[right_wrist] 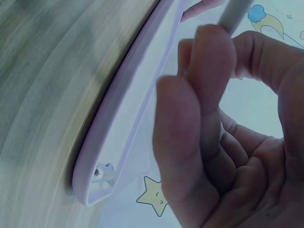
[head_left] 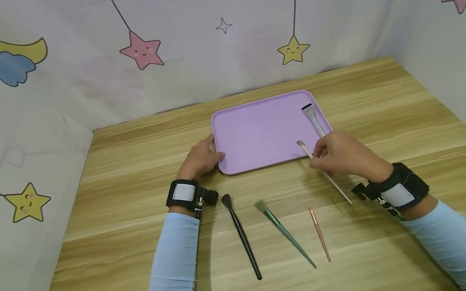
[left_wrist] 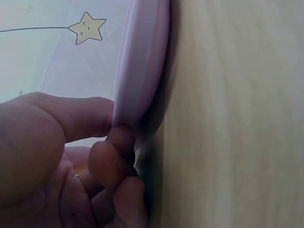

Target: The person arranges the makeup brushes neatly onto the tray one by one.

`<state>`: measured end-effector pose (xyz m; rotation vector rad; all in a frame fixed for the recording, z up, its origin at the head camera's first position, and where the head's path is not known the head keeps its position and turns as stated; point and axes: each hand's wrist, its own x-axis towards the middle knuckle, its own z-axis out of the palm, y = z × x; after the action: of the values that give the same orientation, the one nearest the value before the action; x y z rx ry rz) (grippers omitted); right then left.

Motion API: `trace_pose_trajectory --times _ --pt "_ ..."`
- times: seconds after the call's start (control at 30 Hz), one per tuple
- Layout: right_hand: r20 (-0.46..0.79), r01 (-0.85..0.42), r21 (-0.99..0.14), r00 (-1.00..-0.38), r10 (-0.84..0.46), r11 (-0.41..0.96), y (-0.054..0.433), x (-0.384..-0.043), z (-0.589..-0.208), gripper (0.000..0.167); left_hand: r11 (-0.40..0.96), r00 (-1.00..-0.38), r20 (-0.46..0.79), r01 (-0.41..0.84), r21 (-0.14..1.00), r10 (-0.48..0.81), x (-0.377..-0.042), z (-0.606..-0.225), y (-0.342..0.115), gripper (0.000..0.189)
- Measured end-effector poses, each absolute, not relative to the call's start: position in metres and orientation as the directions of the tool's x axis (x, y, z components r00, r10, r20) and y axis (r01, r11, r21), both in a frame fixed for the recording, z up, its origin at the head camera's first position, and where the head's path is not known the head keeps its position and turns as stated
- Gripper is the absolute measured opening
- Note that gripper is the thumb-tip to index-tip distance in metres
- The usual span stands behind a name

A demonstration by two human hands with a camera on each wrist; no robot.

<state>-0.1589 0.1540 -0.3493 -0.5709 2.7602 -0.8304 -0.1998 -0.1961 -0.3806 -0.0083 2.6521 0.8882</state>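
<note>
My left hand (head_left: 199, 159) holds the near left side of a lilac tray (head_left: 261, 135). In the left wrist view its thumb presses the rim, with curled fingers against the underside. My right hand (head_left: 339, 154) pinches a slim makeup brush with a white handle (head_left: 338, 188) between thumb and fingers. That brush slants over the tray's near right edge, its small brown tip above the tray floor. On the tray's right side lies a flat, silvery brush (head_left: 312, 115) with a dark tip; the right hand overlaps its lower end in the head view.
Three brushes lie apart on the wooden table (head_left: 136, 187) in front of the tray: a black one (head_left: 243, 238), a green one (head_left: 289, 236) and a short pink one (head_left: 320, 235). A white curtain (head_left: 208, 63) with stars closes off the back and sides.
</note>
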Motion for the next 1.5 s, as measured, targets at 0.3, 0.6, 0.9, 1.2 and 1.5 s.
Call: trace_pose_trajectory --times 0.3,0.6,0.9,1.2,1.5 --pt "-0.024 -0.307 -0.554 -0.923 -0.384 0.774 0.152 -0.166 -0.35 0.013 0.8 -0.94 -0.329 -0.127 0.587 0.093 -0.2 -0.381 -0.195 0.075" --pt "-0.027 -0.286 -0.583 -0.928 -0.37 0.76 0.15 -0.17 -0.352 0.017 0.806 -0.938 -0.335 -0.13 0.577 0.088 -0.2 -0.381 -0.197 0.076" --pt "-0.002 -0.305 -0.589 -0.926 -0.378 0.748 0.148 -0.175 -0.353 0.019 0.812 -0.948 -0.306 -0.107 0.574 0.091 -0.2 -0.381 -0.198 0.076" --pt "0.019 -0.295 -0.588 -0.936 -0.351 0.754 0.147 -0.18 -0.356 0.019 0.809 -0.945 -0.314 -0.114 0.576 0.09 -0.202 -0.381 -0.198 0.076" --pt "0.005 -0.282 -0.58 -0.939 -0.343 0.764 0.149 -0.183 -0.358 0.02 0.808 -0.945 -0.309 -0.101 0.581 0.105 -0.201 -0.383 -0.196 0.075"
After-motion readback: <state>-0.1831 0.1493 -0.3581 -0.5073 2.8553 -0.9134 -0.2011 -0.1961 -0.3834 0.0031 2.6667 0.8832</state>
